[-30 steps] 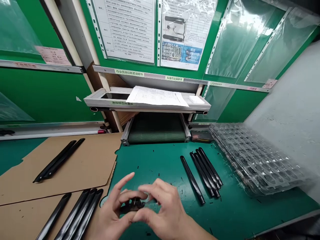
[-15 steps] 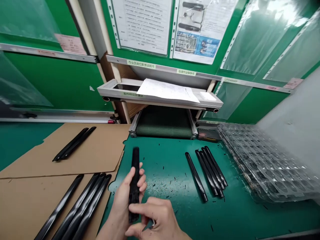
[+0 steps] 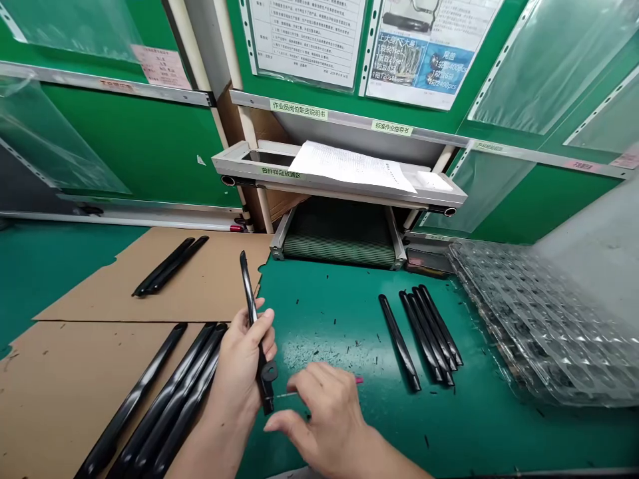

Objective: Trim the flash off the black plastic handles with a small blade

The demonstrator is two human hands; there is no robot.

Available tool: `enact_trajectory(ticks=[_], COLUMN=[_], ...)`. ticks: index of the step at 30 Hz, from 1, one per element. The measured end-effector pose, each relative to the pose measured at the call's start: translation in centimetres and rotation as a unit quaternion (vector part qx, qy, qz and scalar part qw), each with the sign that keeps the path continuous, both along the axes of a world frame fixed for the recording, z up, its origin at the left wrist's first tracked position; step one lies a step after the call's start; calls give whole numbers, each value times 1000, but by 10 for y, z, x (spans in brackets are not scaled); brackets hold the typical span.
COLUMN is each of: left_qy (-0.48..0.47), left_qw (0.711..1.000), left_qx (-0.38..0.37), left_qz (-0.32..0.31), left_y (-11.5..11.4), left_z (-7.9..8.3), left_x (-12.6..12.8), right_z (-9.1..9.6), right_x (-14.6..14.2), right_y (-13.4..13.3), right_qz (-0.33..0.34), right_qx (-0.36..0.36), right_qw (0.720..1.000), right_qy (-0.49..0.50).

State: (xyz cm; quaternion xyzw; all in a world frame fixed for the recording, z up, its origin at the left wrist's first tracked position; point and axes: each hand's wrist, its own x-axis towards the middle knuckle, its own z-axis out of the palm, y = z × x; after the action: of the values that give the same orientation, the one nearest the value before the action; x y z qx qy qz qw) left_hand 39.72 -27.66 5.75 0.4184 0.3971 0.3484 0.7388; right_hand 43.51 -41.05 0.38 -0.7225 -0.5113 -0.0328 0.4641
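Note:
My left hand (image 3: 242, 362) is closed around a long black plastic strip (image 3: 248, 297) that points up and away from me over the green mat. My right hand (image 3: 324, 416) pinches a thin tool with a pink end (image 3: 358, 380), its metal tip close to the strip's lower end (image 3: 268, 386). Several black strips (image 3: 174, 399) lie on cardboard just left of my left hand. Another group of black strips (image 3: 429, 336) lies on the mat to the right.
A pair of black strips (image 3: 170, 266) rests on the far cardboard sheet (image 3: 100, 293). Clear plastic blister trays (image 3: 539, 319) are stacked at the right. A small conveyor (image 3: 339, 233) sits under a shelf with a paper sheet (image 3: 349, 167). Black shavings dot the mat.
The strip went from bunched between both hands to upright in my left hand, then tilted leftward. My right hand now holds the thin tool at its lower end. The view shifted downward.

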Motion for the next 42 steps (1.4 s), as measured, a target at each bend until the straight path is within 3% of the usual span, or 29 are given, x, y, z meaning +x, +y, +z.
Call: enact_trajectory(ticks=[4,8,14,22,29,34,42], left_qy=[26,27,6,-4,-73,-123,-204], left_qw=[999,999,999,999,991,984,961], left_qx=[-4,2,-19,-32,-102,-125,-177], left_qz=[-27,-37,-25,0,36,-5,-57], left_y=[-4,-7,-8,-8,-6,-1,-1], left_z=[1,2,1,-1,5,2,6], left_x=[0,2,2,1,-4,-9,-11], right_z=[9,10,7,8,7,15,20], right_x=[14,19,14,14,14,23,31], right_y=[10,12,10,11,13,17,25], right_qz=[-15,8,-27,-39,-2,-15,63], right_qx=[-21,-47,5,12,47,-1,-36], right_qw=[989,980,984,988,985,987,975], right_qy=[-143,-193,-175,-151,-166,-159,-208])
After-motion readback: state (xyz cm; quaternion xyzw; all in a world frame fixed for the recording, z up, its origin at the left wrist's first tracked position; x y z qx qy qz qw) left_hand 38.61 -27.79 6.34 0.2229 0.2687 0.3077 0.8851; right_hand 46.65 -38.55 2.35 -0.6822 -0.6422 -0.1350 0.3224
